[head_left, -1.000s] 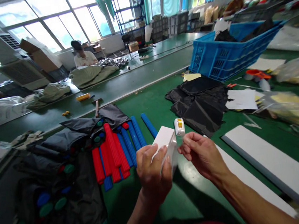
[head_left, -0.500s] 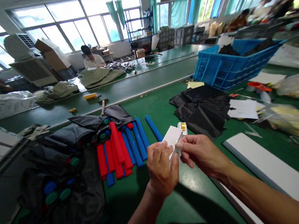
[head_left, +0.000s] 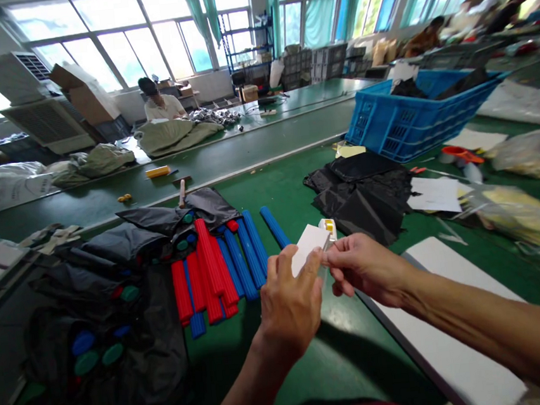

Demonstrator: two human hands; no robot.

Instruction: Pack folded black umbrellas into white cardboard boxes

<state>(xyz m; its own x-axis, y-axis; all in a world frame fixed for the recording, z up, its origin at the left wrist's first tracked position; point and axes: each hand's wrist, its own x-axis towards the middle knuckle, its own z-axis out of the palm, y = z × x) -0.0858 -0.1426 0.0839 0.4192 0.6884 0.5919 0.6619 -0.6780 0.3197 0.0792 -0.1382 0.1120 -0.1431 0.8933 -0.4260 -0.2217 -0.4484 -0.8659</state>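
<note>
The left hand [head_left: 292, 302] is closed around a white box [head_left: 308, 246], with the fingers wrapped over its near end and the box tilted up and away from the body. The right hand [head_left: 362, 267] meets it from the right. Its thumb and forefinger are pinched shut on a small white part [head_left: 328, 227] with a yellow patch, which rises just above the fingertips and sits against the box's far right corner. Whether the part is already inside the box cannot be told. Both hands hover above the green worktop [head_left: 314, 364]. Under the right forearm a long white board [head_left: 445, 338] lies flat. Just left of the left hand is a bundle of ribbed red rods [head_left: 205, 275] and blue rods [head_left: 246, 252] lying side by side. Past them, further left, are dark grey bags [head_left: 113, 256] with blue and green caps showing among the folds. Beyond the right hand a heap of black fabric [head_left: 364, 193] is spread out, with loose white papers [head_left: 436, 193] to its right and a blue crate [head_left: 414, 112] behind it. Far off past the left hand, a person [head_left: 158, 102] sits at another bench by the windows.
</note>
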